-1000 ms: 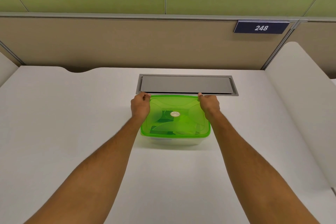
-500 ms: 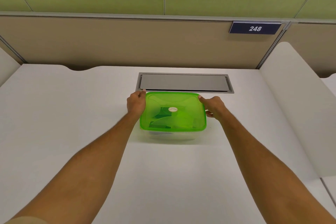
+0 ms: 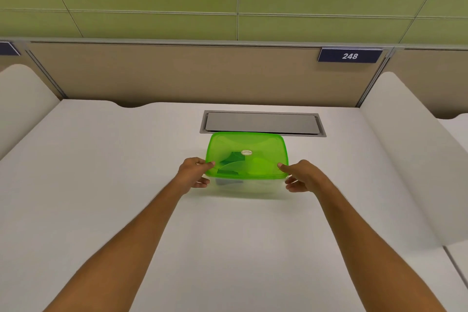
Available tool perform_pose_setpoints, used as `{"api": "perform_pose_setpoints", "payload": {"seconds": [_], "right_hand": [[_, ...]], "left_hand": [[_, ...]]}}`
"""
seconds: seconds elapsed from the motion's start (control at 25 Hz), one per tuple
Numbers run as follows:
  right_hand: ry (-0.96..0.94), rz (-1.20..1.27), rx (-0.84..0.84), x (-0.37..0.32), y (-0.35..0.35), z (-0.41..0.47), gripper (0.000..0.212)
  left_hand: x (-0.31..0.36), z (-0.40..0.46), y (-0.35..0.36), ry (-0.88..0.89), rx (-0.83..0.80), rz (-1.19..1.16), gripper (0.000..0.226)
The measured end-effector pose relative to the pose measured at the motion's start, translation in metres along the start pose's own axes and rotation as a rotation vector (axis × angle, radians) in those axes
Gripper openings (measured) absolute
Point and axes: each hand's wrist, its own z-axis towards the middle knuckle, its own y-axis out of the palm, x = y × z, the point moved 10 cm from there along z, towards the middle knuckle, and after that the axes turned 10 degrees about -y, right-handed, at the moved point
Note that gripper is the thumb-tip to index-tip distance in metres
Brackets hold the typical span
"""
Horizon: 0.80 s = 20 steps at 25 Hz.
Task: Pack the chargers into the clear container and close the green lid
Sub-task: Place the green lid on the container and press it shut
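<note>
A clear container (image 3: 249,185) stands mid-desk with its translucent green lid (image 3: 247,153) lying flat on top. Dark and pale shapes show through the lid; these look like the chargers inside, blurred. My left hand (image 3: 193,172) is at the lid's near left corner, thumb on top of the rim and fingers under it. At the near right corner my right hand (image 3: 301,176) holds the same way, thumb on the rim, fingers curled below.
A grey metal cable flap (image 3: 262,123) is set into the white desk (image 3: 126,197) just behind the container. Beige partition panels rise at the back, white dividers (image 3: 405,147) stand at both sides, and a sign reads 248 (image 3: 350,56).
Both hands slid from the lid's far corners along its sides to the near corners. The container stayed in place.
</note>
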Motion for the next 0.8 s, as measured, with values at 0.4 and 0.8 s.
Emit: {"api": "perform_pose_setpoints", "payload": {"seconds": [0.4, 0.8], "right_hand": [[0.048, 0.420, 0.149, 0.015, 0.021, -0.015, 0.040], [0.098, 0.560, 0.407, 0.027, 0.017, -0.015, 0.029]], "left_hand": [[-0.005, -0.012, 0.009, -0.023, 0.003, -0.139, 0.023], [-0.006, -0.002, 0.005, -0.016, 0.029, -0.094, 0.025]]}}
